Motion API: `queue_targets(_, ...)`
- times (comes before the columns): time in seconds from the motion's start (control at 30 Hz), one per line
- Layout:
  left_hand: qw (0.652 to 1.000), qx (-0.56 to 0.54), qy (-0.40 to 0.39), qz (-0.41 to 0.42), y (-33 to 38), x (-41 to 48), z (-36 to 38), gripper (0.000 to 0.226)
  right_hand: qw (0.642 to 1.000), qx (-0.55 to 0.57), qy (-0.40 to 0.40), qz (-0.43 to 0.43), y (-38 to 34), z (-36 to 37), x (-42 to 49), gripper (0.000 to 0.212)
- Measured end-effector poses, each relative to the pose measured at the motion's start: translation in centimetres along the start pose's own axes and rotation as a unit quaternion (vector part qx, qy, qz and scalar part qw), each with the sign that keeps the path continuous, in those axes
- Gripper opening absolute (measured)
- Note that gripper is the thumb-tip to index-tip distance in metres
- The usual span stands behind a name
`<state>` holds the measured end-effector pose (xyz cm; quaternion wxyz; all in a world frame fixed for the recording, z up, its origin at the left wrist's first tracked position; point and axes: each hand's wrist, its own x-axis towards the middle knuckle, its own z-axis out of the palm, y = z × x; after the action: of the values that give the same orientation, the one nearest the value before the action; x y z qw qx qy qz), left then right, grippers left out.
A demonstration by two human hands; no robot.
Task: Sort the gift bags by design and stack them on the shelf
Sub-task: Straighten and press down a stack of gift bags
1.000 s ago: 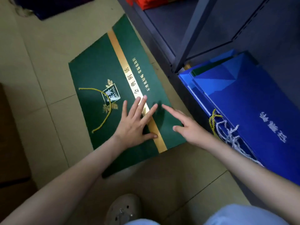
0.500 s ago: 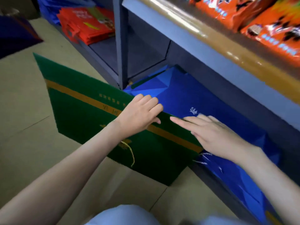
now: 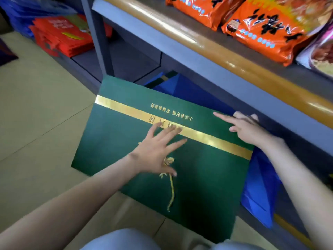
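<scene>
Far left, I read a stack of red bags (image 3: 61, 35) on the low shelf. The green gift bag (image 3: 111, 145) lies face up (gold band across it), its left part out over the floor tiles. The left hand (image 3: 156, 150) presses on it, fingers spread wide. The right hand (image 3: 246, 129), fingers straight, touches its far right edge, where it overlaps the blue bags (image 3: 259, 186) on the bottom shelf.

Blue bags (image 3: 259, 186) mostly covered
The green bag (image 3: 111, 141) overlies them; the blurred left hand (image 3: 155, 150) hides most of its logo (image 3: 169, 161)
</scene>
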<state>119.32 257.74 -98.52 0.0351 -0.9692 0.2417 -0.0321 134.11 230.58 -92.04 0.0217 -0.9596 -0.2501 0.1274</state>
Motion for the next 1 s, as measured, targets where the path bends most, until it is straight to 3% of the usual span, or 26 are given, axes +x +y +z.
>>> queue_targets(0.07, 0.996, -0.010, -0.083, 0.038, 1.0, -1.6, 2.1, 0.116, 0.999, -0.024, -0.012, 0.039, 1.9, 0.8, 0.7, 0.075)
queue_targets(0.17, 0.987, -0.009, -0.144, 0.073, 2.1, -4.0, 3.8, 0.126, 0.993, -0.064, -0.036, 0.094, 3.3, 3.6, 1.2, 0.076)
queue_targets(0.33, 0.978, 0.006, -0.159, 0.136, 3.8, -7.4, 4.6, 0.125, 0.978, -0.099, -0.068, 0.168, 2.0, 6.4, 1.2, 0.070)
queue_targets(0.43, 0.985, 0.042, -0.087, 0.140, 3.0, -8.3, 4.9, 0.116, 0.979, -0.109, -0.055, 0.166, -1.3, 7.2, 0.4, 0.080)
queue_targets(0.53, 0.993, 0.045, -0.021, 0.103, 1.4, -8.4, 5.0, 0.097, 0.995, -0.037, 0.091, -0.002, -7.0, 8.4, -2.2, 0.059)
queue_targets(0.57, 0.995, 0.043, -0.001, 0.091, 1.0, -8.3, 5.1, 0.086, 0.994, -0.003, 0.089, -0.057, -9.2, 8.8, -3.6, 0.055)
queue_targets(0.67, 0.997, 0.032, 0.054, 0.053, 0.1, -7.4, 5.1, 0.055, 0.984, -0.008, -0.044, -0.170, -14.1, 10.3, -6.7, 0.073)
queue_targets(0.73, 0.995, 0.043, 0.083, 0.039, -0.4, -6.4, 4.9, 0.044, 0.984, -0.022, -0.068, -0.160, -15.0, 11.2, -7.0, 0.081)
queue_targets(1.0, 0.980, 0.047, 0.187, 0.057, -0.5, -0.8, 5.1, 0.039, 0.996, 0.018, -0.059, -0.069, -12.4, 10.1, -6.1, 0.090)
